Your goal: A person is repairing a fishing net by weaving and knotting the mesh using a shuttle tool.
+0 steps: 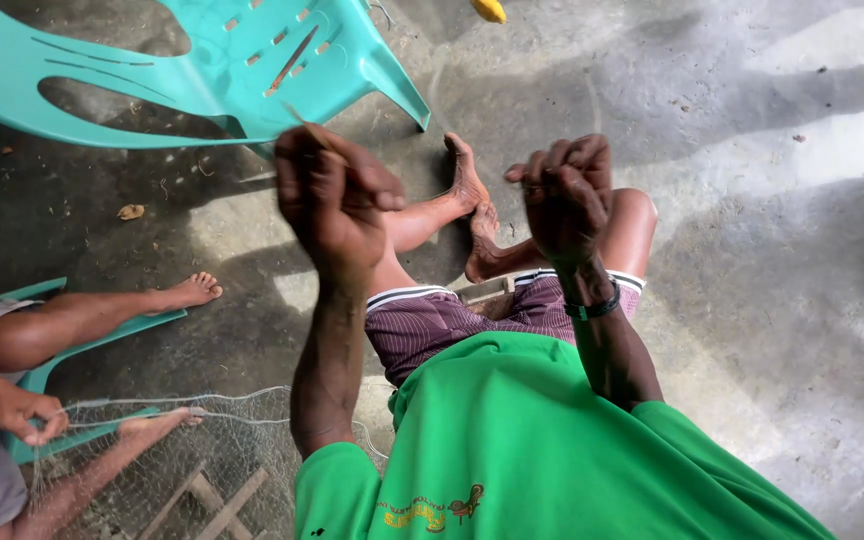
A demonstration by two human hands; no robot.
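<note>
Both hands raised and fisted, thin stick in the left.

We see our left hand (337, 200) closed tight on a thin pale wooden stick (304, 122); its tip pokes up-left from the fist, long axis tilted toward the overturned teal plastic chair (202, 70). Our right hand (564, 195) is clenched level with it, well apart; its grip looks closed on a thread too fine to make out. Motion blur hides the fingers' detail. The fine pale fishing net (192, 450) lies on the concrete floor (772, 250) lower left, where another person's hand (20, 412) pinches its edge.
</note>
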